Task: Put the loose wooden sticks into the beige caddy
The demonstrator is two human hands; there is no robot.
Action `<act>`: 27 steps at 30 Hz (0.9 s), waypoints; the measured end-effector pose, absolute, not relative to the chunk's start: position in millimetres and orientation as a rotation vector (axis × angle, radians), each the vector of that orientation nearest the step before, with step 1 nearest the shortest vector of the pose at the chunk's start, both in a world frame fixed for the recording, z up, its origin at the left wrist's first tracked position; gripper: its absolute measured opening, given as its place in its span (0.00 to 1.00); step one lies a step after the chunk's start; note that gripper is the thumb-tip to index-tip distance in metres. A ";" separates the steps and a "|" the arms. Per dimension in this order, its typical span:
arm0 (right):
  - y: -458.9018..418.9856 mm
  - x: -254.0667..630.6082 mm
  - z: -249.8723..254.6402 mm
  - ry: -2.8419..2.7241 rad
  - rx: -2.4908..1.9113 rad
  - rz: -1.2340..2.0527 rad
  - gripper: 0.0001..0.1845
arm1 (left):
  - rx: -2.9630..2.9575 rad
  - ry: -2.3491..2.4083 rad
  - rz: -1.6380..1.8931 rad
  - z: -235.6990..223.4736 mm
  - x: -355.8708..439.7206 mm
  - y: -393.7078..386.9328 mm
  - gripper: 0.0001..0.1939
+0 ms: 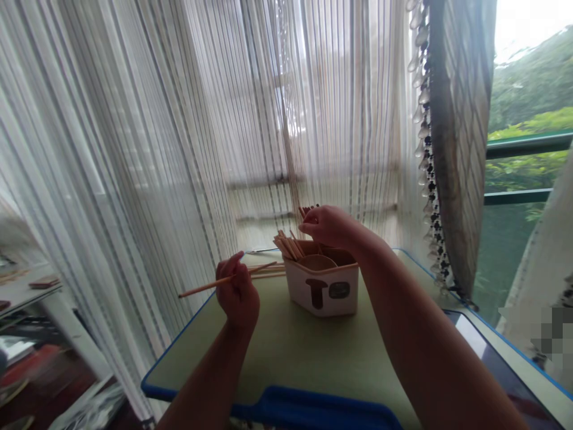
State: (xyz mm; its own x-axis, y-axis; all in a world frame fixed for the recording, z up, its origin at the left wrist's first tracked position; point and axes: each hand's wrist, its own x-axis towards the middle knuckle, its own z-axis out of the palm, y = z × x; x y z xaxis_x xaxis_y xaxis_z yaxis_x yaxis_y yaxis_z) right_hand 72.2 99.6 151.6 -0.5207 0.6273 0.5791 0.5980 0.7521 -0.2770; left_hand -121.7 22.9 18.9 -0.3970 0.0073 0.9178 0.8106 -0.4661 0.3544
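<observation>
A white holder with a brown rim stands on the table, a mushroom-like brown shape on its front. Pale wooden chopsticks lean in its left compartment. My left hand, left of the holder, is closed around a single wooden chopstick with a dark end, held nearly level. Over the back of the holder, my right hand has its fingers curled at a bunch of dark-tipped chopsticks; its fingers partly hide them. Several more chopsticks lie on the table between my left hand and the holder.
The pale green table has a blue edge and a blue front trough. A dark flat tablet-like thing lies at the right, under my forearm. Striped string curtains hang just behind the table. A white shelf stands at the left.
</observation>
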 end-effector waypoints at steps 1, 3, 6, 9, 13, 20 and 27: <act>98.8 71.1 151.1 -2.285 -0.908 0.047 0.13 | -1.282 -1.108 -1.934 20.2 -120.6 22.3 0.13; 97.1 68.1 148.0 -2.333 -0.900 0.095 0.14 | -1.308 -1.005 -1.986 23.1 -117.9 21.4 0.12; 94.7 59.4 137.4 -2.496 -0.864 0.434 0.29 | -1.319 -0.944 -2.003 26.0 -114.8 20.2 0.12; 92.3 45.7 123.4 -2.610 -0.754 0.703 0.41 | -1.336 -0.949 -2.048 26.8 -114.4 18.8 0.12; 87.8 28.7 113.1 -2.559 -0.676 0.531 0.36 | -1.367 -0.879 -2.173 27.6 -114.3 18.5 0.09; 83.3 19.7 117.7 -2.348 -0.553 0.148 0.13 | -1.346 -0.672 -2.267 28.1 -112.5 20.2 0.05; 74.2 15.9 116.4 -2.433 -0.460 -0.075 0.14 | -1.466 -0.648 -2.090 22.1 -109.4 18.1 0.08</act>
State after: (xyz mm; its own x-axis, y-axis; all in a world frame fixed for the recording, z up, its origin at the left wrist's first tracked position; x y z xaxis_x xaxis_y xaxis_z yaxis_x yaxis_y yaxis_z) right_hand 15.9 74.2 116.4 -0.7256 0.3077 0.6155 0.3449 0.9366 -0.0615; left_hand -109.4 18.1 22.1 -0.2938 -0.1290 0.9471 0.6424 -0.7604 0.0957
